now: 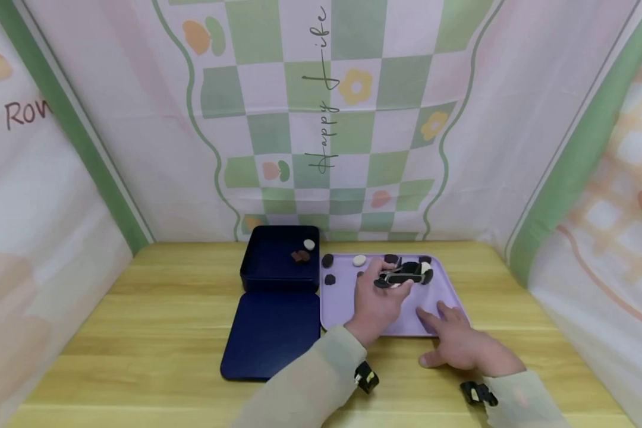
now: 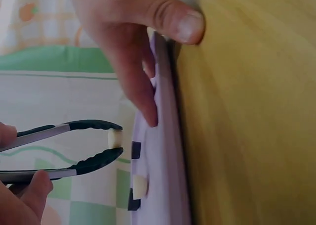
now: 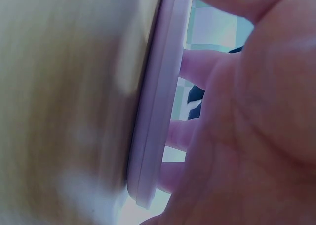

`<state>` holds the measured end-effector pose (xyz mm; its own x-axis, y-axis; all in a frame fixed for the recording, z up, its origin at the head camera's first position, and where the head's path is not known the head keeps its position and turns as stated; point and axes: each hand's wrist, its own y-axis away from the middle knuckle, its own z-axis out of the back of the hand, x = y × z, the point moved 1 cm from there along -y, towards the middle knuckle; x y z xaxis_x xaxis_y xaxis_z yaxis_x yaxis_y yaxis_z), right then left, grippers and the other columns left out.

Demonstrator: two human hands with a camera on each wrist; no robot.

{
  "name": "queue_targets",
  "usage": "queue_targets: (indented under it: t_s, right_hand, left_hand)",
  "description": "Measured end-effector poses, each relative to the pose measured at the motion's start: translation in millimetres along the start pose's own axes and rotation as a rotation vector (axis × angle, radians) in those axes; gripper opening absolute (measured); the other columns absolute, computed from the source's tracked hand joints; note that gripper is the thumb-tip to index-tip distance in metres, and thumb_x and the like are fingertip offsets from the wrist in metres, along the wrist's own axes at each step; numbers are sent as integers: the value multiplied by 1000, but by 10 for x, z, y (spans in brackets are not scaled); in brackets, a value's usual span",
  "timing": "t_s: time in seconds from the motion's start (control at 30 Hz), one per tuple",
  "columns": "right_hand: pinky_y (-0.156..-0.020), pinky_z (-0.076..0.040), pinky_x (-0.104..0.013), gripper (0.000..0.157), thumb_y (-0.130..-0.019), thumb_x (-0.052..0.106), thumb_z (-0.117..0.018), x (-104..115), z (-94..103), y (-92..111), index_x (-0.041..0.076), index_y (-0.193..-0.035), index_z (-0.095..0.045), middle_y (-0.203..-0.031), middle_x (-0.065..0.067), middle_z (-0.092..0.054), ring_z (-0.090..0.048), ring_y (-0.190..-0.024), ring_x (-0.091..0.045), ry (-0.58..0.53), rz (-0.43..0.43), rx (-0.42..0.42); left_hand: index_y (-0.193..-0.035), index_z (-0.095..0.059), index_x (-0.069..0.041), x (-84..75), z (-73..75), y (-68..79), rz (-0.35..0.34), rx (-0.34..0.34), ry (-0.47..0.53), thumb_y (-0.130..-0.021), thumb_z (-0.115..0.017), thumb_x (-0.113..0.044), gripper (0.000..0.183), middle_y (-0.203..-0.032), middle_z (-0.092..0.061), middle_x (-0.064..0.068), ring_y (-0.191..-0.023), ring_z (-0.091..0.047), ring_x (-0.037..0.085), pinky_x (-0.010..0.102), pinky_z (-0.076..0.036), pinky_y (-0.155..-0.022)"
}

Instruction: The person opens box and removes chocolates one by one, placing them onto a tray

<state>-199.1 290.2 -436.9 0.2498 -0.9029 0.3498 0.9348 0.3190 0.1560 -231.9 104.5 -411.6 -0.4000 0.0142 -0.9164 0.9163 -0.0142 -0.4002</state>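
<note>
My left hand (image 1: pixel 377 303) grips a pair of black-tipped metal tongs (image 1: pixel 403 277) above the lavender tray (image 1: pixel 345 306). In the left wrist view the tips pinch a small white piece (image 2: pixel 114 139), apart from the tray's surface. My right hand (image 1: pixel 457 342) lies at the tray's front right, its spread fingers touching the tray and its thumb over the table. Toward the tray's back are a white oval piece (image 1: pixel 359 260) and several dark pieces, among them one at the back left corner (image 1: pixel 327 260); the left hand and tongs partly cover others.
A navy box (image 1: pixel 280 281) stands left of the tray, holding a white piece (image 1: pixel 309 244) and brown pieces (image 1: pixel 301 256). In front of it a flat navy lid (image 1: pixel 273 339) lies on the wooden table (image 1: pixel 155 351). Patterned curtains (image 1: pixel 192 196) hang behind and at both sides.
</note>
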Motion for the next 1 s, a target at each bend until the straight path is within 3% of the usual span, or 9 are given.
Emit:
queue_targets:
  t_s: [0.27,0.5,0.6,0.73,0.87,1.0]
  right_hand:
    - [-96,-18,-81,104,-69,51,-85,-1,8,-4,-3,-147,-42,-143,-51,-16,-11,-127,-74,-1,18,-15]
    - [-93,-18,-83,105,-68,52,-85,18,15,-1,-1,-147,-43,-144,-51,-13,-8,-130,-71,5,20,-20]
    - [-93,-18,-83,105,-67,52,-85,23,17,2,-1,-148,-43,-144,-51,-11,-5,-131,-70,-4,19,-20]
    - [-96,-16,-81,104,-68,51,-85,11,11,2,-2,-147,-43,-144,-52,-9,-4,-131,-70,-12,27,-27]
    - [-100,-13,-79,103,-68,51,-85,-3,8,-2,-4,-146,-44,-143,-52,-13,-6,-132,-70,0,40,-31]
    - [-98,-13,-80,103,-69,51,-85,-8,11,-6,-2,-147,-43,-144,-51,-15,-7,-131,-70,-3,10,-3]
  left_hand:
    - [-103,-60,-8,58,-119,44,-19,18,-203,-83,-83,-10,31,-102,-70,7,-92,-65,5,16,-52,-75]
    - [-100,-60,-23,65,-161,51,61,5,-195,-77,-89,-18,37,-90,-64,-17,-81,-62,6,22,-50,-70]
    - [-102,-60,-25,61,-164,42,88,0,-178,-77,-89,-19,39,-85,-61,-19,-79,-60,10,24,-48,-68]
    - [-103,-61,-23,50,-150,27,101,-11,-160,-76,-89,-20,39,-85,-61,-17,-79,-60,13,24,-48,-68]
    - [-111,-60,-15,-6,-112,-1,78,-13,-150,-78,-88,-23,44,-90,-63,-14,-84,-60,7,25,-51,-73]
    - [-115,-59,-9,-97,-35,-56,84,-33,-65,-81,-86,-24,47,-96,-63,-10,-93,-63,7,29,-53,-83]
